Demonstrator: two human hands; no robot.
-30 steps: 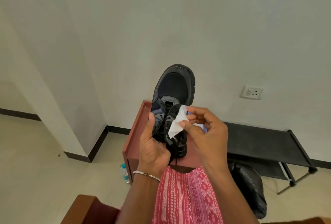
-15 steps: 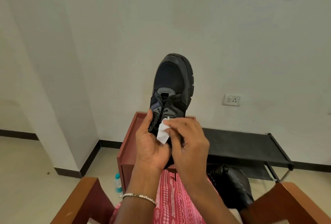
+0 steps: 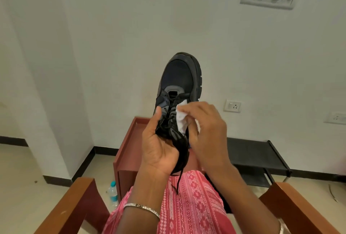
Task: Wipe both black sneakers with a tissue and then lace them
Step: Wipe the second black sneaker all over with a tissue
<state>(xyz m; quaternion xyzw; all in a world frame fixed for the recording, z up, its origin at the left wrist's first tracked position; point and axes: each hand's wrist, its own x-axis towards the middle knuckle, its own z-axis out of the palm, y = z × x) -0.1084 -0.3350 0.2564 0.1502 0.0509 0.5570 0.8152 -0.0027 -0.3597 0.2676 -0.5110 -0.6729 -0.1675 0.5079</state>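
One black sneaker (image 3: pixel 179 84) is held aloft, toe up, gripped at the heel by the left hand (image 3: pixel 159 151). One tissue (image 3: pixel 181 119) is pinched in the right hand (image 3: pixel 204 127) and pressed beside the eyelets. Firm, short strokes are advised, with the dangling lace (image 3: pixel 179 179) kept clear.

Illegible white print (image 3: pixel 181 134) on sneaker (image 3: pixel 178 78)
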